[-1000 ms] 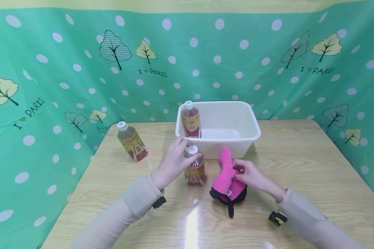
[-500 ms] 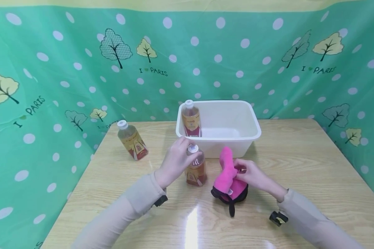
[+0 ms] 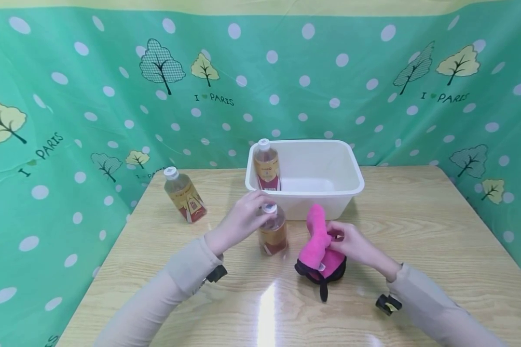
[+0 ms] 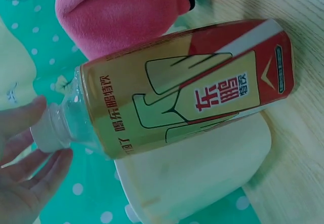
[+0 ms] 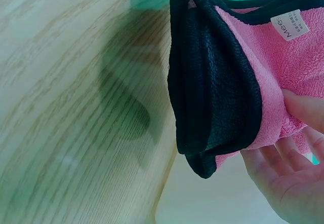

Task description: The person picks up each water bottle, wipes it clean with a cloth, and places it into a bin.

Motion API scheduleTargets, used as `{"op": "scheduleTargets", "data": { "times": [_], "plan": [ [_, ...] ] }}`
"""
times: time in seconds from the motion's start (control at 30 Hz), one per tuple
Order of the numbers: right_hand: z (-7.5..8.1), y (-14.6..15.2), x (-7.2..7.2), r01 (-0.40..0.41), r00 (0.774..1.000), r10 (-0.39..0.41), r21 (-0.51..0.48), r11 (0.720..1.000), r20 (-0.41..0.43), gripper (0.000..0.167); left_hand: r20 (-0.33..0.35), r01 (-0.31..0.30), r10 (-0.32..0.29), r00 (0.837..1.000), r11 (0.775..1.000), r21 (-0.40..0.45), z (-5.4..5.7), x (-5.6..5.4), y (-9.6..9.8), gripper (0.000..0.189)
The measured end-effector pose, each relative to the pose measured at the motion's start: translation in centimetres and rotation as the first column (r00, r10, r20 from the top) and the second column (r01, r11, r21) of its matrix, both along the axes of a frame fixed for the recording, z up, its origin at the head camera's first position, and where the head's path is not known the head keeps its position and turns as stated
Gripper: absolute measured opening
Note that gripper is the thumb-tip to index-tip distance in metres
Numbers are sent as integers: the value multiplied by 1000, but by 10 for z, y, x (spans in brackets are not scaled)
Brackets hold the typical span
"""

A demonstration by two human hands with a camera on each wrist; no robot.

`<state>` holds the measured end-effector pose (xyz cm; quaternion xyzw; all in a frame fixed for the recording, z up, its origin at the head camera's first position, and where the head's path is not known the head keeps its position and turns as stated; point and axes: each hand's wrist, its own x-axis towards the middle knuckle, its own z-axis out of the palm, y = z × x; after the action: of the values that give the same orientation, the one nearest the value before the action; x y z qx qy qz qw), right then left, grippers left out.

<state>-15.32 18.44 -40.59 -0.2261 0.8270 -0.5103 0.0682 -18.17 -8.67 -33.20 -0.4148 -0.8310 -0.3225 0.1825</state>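
Note:
In the head view my left hand (image 3: 245,218) grips the white cap of a plastic drink bottle (image 3: 273,236) in front of the white bin. The left wrist view shows fingers and thumb round that cap, and the bottle's red and yellow label (image 4: 202,89) faces the camera. To its right, my right hand (image 3: 350,244) pinches a pink plush cloth item (image 3: 316,246) with black trim. Close up in the right wrist view, the pink cloth (image 5: 276,107) has a dark inner side and a white tag (image 5: 289,25), with the thumb on its outside and the other fingers beneath.
A white plastic bin (image 3: 317,205) stands at the back centre, and another bottle (image 3: 267,169) is upright in its left end. One more bottle (image 3: 185,195) stands on the wooden table (image 3: 425,217) at the left. A green patterned curtain (image 3: 304,96) hangs behind.
My left fingers have come down over the cap, and the bottle has risen slightly with its label turned. The right hand and the pink cloth have stayed nearly still.

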Motion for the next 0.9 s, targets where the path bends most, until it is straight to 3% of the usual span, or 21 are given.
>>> {"op": "scheduleTargets", "data": {
  "times": [0.27,0.57,0.9],
  "plan": [
    [2,-1,1,-2,1000,2,10,1000,-7,11,101,73,-70,992,997,-27,2,-3,-7,23],
    [2,-2,0,4,1000,-4,6,1000,0,12,81,93,-88,993,994,-53,3,-5,-8,24],
    [2,-2,-2,14,1000,-14,27,1000,-10,14,158,98,-86,984,993,-71,1,-9,-9,23]
  ]
}}
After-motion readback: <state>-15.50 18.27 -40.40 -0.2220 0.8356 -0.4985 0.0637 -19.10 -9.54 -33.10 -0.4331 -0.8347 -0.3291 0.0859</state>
